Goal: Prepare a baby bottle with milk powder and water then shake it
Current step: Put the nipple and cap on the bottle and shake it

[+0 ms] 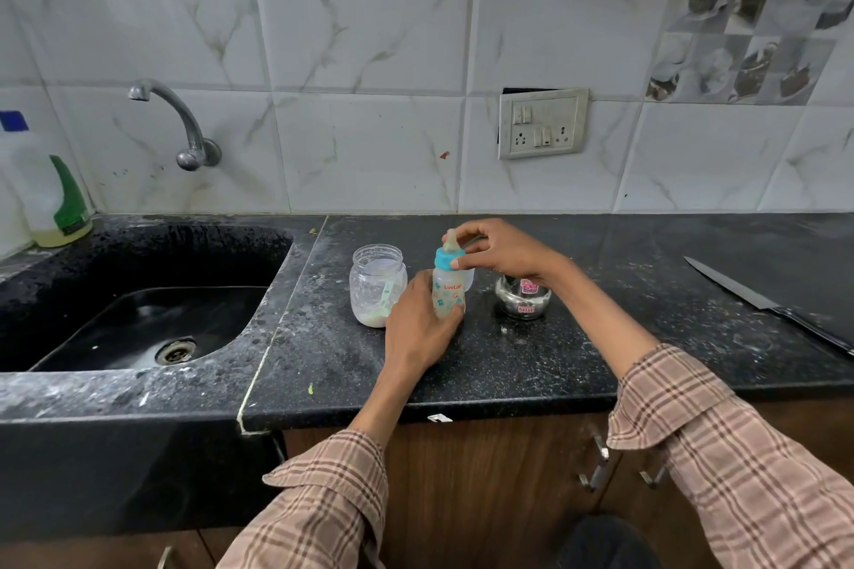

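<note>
Head view is showing the baby bottle standing upright on the counter, just right of the powder jar. Left hand is gripping the bottle's lower body, while right hand is pinching its blue collar from above.
</note>
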